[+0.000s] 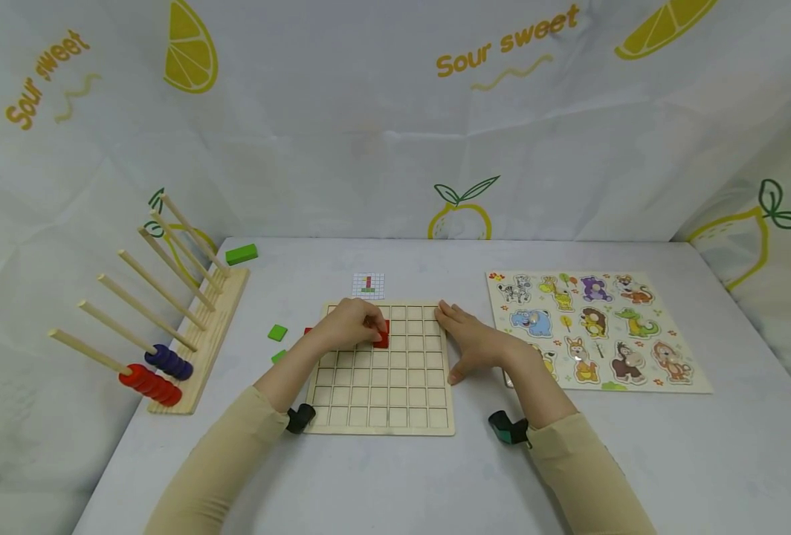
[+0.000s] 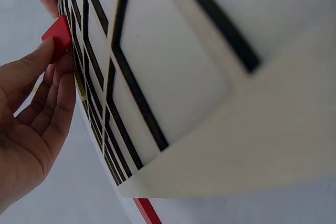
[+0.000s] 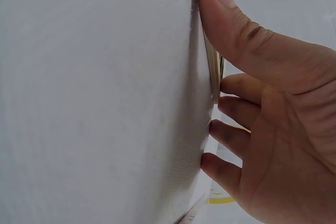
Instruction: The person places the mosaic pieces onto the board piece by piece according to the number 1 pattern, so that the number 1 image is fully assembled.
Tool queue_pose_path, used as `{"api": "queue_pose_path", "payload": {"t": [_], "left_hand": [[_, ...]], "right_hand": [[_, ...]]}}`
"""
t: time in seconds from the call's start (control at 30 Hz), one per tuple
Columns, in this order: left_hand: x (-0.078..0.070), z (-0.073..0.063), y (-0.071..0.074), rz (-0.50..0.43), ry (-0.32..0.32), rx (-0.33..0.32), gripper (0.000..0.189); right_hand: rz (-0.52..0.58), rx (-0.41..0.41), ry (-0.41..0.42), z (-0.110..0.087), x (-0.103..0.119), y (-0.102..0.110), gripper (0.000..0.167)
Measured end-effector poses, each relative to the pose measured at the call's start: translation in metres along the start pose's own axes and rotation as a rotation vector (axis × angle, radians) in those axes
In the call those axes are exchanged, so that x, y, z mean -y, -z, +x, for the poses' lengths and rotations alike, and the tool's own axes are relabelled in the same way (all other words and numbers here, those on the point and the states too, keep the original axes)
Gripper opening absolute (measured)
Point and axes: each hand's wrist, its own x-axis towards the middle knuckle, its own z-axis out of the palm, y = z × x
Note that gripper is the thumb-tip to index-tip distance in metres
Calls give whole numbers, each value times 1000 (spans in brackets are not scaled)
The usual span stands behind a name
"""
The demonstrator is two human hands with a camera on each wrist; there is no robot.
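Over the upper middle of a wooden grid board, my left hand pinches a red square tile between thumb and fingers. Red shows just beneath these fingertips in the head view, partly covered by the hand. My right hand rests along the board's right edge, fingers extended and thumb apart, touching the rim. Another red piece peeks out at the board's left edge, mostly behind the left arm. Behind the board lies a small gridded card with a red and green pattern.
Green square tiles lie left of the board. A peg rack with red beads and blue beads stands farther left, near a green block. An animal puzzle board lies at the right.
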Motion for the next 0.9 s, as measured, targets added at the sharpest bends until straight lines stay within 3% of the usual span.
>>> {"api": "queue_pose_path", "payload": {"t": [0.3,0.9], "left_hand": [[-1,0,-2,10,-3,-4,4],[-3,1,-5,120,-22,-36,4]], "right_hand": [[4,-5,9,-1,0,1,118],[-2,0,5,0,0,1,117]]}}
